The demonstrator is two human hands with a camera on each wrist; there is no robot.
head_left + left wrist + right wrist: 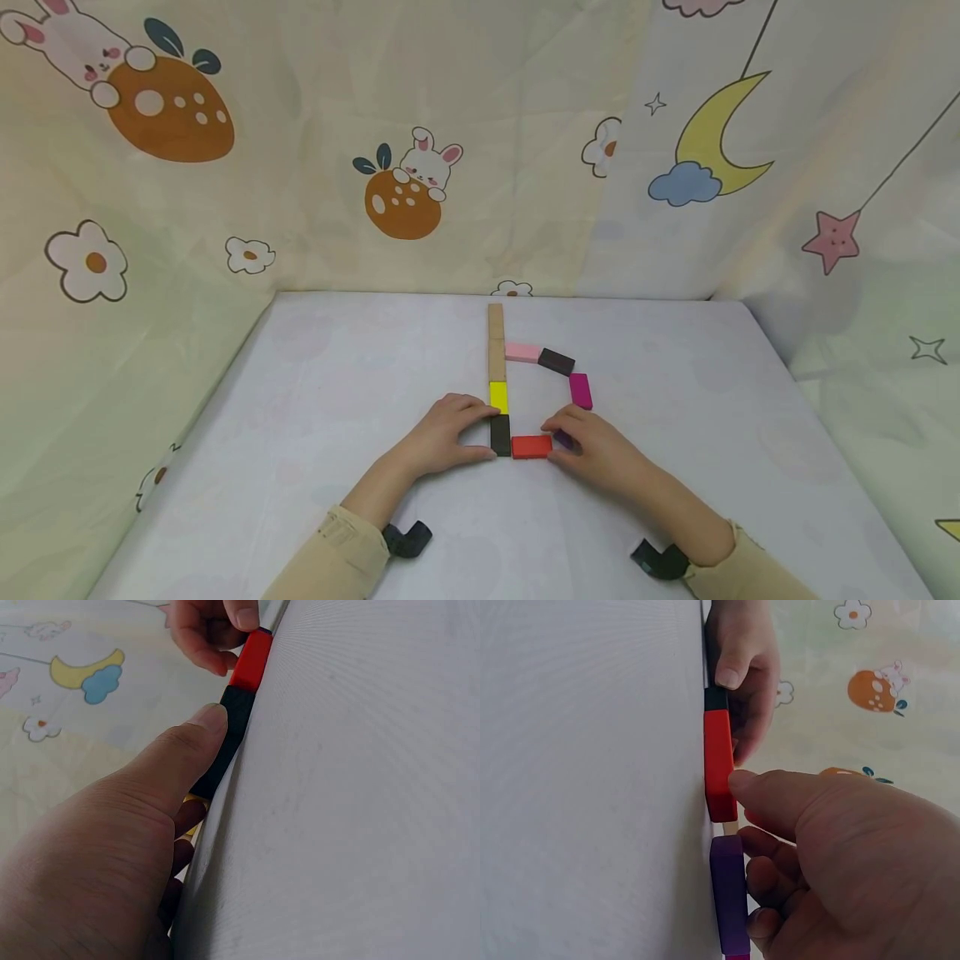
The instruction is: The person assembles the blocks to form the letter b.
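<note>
Small wooden blocks lie end to end on the white table. My left hand (447,433) pinches a black block (500,436) between thumb and forefinger; its thumb rests on the block's near end in the left wrist view. Beyond it are a yellow block (498,397) and two tan blocks (496,358) in line. My right hand (596,446) holds the right end of a red block (531,447) with thumb and forefinger. The red block's left end meets the black one. Beside the right hand's curled fingers lies a purple block (729,896), mostly hidden in the head view.
A pink block (522,352), a dark brown block (557,362) and a magenta block (581,391) curve round on the right. Patterned cloth (517,167) walls the white table (315,375) at the back and sides. Black wrist devices (408,540) sit below both wrists.
</note>
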